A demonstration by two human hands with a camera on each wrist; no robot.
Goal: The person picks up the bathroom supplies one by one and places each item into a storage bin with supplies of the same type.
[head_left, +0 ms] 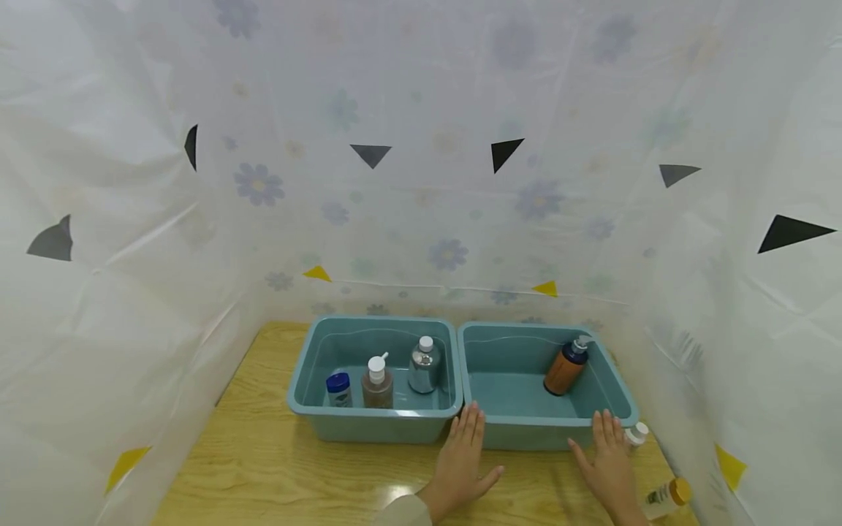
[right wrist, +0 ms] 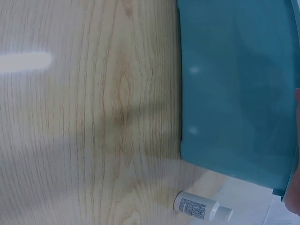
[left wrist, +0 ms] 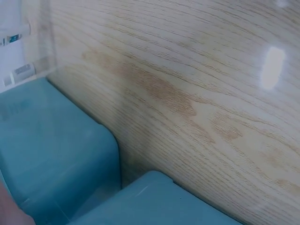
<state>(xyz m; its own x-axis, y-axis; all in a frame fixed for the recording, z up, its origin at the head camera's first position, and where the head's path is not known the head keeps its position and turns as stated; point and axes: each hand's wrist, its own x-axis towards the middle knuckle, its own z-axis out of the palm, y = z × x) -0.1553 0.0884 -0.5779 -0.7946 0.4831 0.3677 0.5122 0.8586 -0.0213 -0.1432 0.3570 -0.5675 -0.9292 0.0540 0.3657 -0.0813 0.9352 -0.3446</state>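
Observation:
Two blue-green plastic bins stand side by side, the left bin [head_left: 375, 427] and the right bin [head_left: 526, 436]. My left hand [head_left: 458, 460], fingers straight, is at the front left corner of the right bin, by the seam between both. Along that bin's front rim, towards its right corner, my right hand [head_left: 607, 464] has its straight fingers at the edge. Inside the right bin an amber pump bottle [head_left: 564, 371] leans. The left bin holds a blue-capped bottle [head_left: 339, 391], a white-pump bottle [head_left: 378, 387] and a silver bottle with a white cap [head_left: 425, 367].
A white bottle [right wrist: 194, 206] stands beside the right bin's right end, mostly hidden in the head view. Nearer the front is a bottle with an orange cap [head_left: 667, 498]. The wooden table [head_left: 263, 453] is walled by plastic sheeting [head_left: 408, 219] at the back and sides.

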